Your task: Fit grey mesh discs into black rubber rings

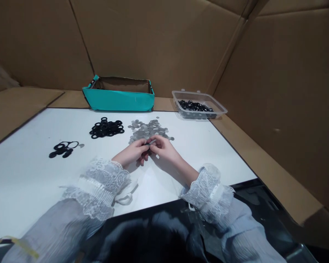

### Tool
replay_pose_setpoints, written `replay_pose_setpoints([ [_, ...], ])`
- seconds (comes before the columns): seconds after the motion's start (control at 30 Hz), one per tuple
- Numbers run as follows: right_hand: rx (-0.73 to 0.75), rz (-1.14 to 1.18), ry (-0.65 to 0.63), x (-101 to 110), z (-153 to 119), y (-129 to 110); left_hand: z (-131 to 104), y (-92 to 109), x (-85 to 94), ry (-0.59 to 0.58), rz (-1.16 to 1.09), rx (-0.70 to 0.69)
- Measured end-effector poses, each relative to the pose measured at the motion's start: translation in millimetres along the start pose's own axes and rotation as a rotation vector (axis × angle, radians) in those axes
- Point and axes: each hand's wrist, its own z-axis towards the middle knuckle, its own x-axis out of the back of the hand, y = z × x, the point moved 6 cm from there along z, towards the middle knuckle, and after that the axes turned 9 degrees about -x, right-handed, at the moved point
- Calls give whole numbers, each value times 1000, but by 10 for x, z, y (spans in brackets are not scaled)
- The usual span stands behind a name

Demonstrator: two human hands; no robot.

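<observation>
My left hand (133, 152) and my right hand (163, 147) meet over the white board, fingertips pinched together. Between them is a small dark piece (147, 144), mostly covered by the fingers; it looks like one of the black rings. A thin grey disc (152, 141) shows at the fingertips of my right hand. Just beyond the hands lies a spread-out pile of grey discs (149, 128). To its left is a heap of black rings (106, 128). Farther left sits a smaller group of black round pieces (61, 149), with a grey disc at its edge.
A turquoise open box (120, 100) stands at the back of the white board (30, 175). Right of it is a clear plastic tub (220, 106) holding many black rings. Cardboard walls (159, 44) enclose the back and right side. A black surface (252, 197) lies along the near edge.
</observation>
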Motion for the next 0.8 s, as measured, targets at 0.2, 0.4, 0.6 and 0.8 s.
replay_pose_setpoints([
  [0.2,52,-68,29,45,15,-16,-10,8,-9,-8,-5,-6],
  [0.4,69,-188,-18,34,33,-28,9,-20,-33,-71,-10,-17],
  [0.6,59,-146,19,66,65,-1,5,-12,14,23,-47,-34],
  [0.8,72,-288,10,67,57,-49,-45,40,-58,-71,-66,-49],
])
